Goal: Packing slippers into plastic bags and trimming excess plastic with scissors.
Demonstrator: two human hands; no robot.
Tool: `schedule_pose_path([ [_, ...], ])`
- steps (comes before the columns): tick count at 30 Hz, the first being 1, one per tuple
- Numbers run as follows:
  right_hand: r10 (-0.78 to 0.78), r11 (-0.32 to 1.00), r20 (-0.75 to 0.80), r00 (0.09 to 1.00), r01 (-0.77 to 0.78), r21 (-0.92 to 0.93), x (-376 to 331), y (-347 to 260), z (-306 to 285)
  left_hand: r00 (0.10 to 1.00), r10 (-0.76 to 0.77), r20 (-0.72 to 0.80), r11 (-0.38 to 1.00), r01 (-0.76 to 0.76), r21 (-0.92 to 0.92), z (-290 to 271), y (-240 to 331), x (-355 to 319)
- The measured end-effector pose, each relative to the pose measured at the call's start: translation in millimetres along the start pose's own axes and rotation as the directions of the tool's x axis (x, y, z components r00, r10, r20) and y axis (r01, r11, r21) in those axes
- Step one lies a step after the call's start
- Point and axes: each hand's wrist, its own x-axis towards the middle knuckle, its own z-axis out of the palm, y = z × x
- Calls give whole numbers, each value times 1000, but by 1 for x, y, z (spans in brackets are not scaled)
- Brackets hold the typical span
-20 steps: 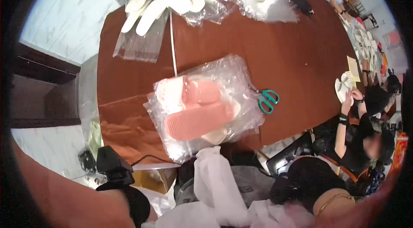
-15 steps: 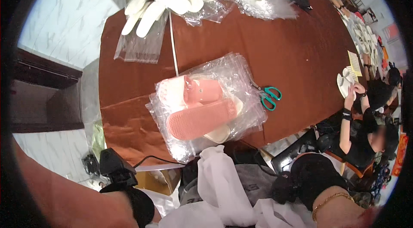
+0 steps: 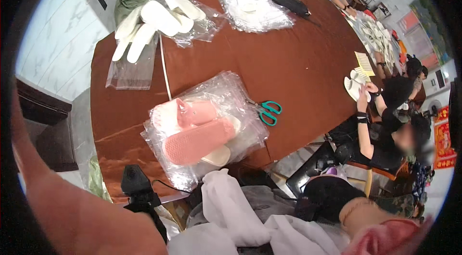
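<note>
My left hand point(image 3: 82, 211) looms large and blurred at the lower left, close to the camera, its fingers out of sight. A black strapped device point(image 3: 137, 185) sits at that wrist. At the lower right, my right hand point(image 3: 385, 240) is raised close to the camera, past a black wristband point(image 3: 329, 197); its fingers cannot be made out. Neither hand touches the table things. Nearest me on the table lies a pink slipper sole-up point(image 3: 199, 142), beside another pink slipper point(image 3: 192, 113) with its strap up. Both rest on clear plastic bags point(image 3: 248, 134), with cream slipper parts point(image 3: 218, 156) underneath.
Teal-handled scissors point(image 3: 269, 113) lie right of the bags on the brown tablecloth point(image 3: 288, 62). White slippers point(image 3: 159, 18) in bags lie far left; more clear bags point(image 3: 255, 9) and a black pouch point(image 3: 288, 2) at the back. A co-worker point(image 3: 380, 134) handles white slippers point(image 3: 355, 84) at right.
The view has shifted, so the table things appear farther left and slightly lower. More of my right hand shows at the lower right. The slippers and scissors keep their places on the table.
</note>
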Motion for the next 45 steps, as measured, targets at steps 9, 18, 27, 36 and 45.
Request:
schedule_pose_path([
  [9,-158,714,-935,317,-618,-330,-57,36,-48,739,-324,591,632,634,-446,-5,48,-73],
  [18,372,266,-491,787,-598,-756,-152,102,-65,-129,-123,984,41,990,135,50,73,-230],
  [27,59,-226,-926,372,-899,-375,-292,21,-97,-281,303,911,378,912,156,84,99,-257],
  [36,714,-484,-678,175,-577,-658,-366,15,-10,-248,652,717,609,734,-300,100,124,-275],
  [45,612,-515,-786,-80,-795,-320,-316,23,-30,-294,587,755,633,747,-201,106,125,-281],
])
